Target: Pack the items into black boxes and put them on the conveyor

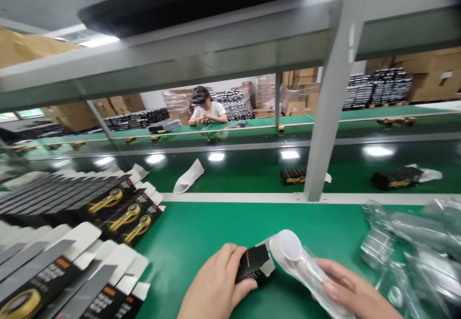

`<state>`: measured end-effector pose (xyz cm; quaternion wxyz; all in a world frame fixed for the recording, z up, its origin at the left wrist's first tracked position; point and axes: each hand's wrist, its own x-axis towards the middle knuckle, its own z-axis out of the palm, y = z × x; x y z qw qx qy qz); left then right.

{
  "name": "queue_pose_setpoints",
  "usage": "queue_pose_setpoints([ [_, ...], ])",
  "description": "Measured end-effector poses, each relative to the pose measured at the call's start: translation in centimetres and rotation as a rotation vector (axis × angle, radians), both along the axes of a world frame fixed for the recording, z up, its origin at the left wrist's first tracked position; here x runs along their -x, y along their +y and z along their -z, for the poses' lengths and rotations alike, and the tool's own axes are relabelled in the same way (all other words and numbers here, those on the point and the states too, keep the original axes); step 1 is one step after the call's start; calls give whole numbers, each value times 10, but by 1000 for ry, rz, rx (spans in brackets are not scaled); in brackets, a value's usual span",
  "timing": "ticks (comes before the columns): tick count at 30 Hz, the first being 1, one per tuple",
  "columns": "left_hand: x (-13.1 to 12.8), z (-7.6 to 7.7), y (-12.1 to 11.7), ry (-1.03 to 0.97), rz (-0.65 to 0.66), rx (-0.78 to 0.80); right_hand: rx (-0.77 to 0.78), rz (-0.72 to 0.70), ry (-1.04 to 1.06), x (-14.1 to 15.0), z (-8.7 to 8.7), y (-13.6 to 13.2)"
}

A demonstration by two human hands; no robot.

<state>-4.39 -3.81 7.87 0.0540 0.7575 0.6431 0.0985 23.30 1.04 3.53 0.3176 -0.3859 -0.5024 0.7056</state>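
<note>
My left hand [216, 283] grips a small black product box [253, 263] by its side, with a white flap showing at the box's open end. My right hand [351, 285] holds a white measuring spoon [290, 245] sealed in a transparent plastic bag [309, 273]. The bowl of the spoon points towards the box, and the bag's end sits against the box's open end. Whether the spoon has entered the box is hidden. Both hands are just above the green workbench surface [230, 223].
Rows of black boxes with gold spoon artwork [108, 208] lie fanned out at the left. A heap of transparent bags [406, 247] lies at the right. Behind a white rail, a green conveyor belt [245, 175] carries black boxes. A grey metal shelf frame [334, 93] stands overhead, and a co-worker [208, 110] sits beyond.
</note>
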Motion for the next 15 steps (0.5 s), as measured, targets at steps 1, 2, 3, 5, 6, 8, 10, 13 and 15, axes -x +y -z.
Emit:
queue_pose_setpoints([
  [1,2,0,-1,-24,2,-15,21,-19,31,1,1,1],
  [2,4,0,-3,-42,2,-42,44,-48,59,2,1,2],
  [3,7,1,-5,-51,7,-80,61,-84,77,3,0,3],
  [5,13,3,-9,-48,59,-196,53,-162,68,4,-3,6],
  [6,15,5,-10,-38,109,-262,15,-201,30,3,-7,8],
  [8,19,9,-13,-7,212,-385,-101,-266,-109,0,-17,10],
  [10,20,13,-14,35,269,-462,-193,-330,-256,-2,-31,10],
  [13,19,14,-16,85,338,-524,-220,-369,-374,2,-50,4],
  [15,17,11,-17,109,404,-555,-228,-358,-410,9,-54,-2],
])
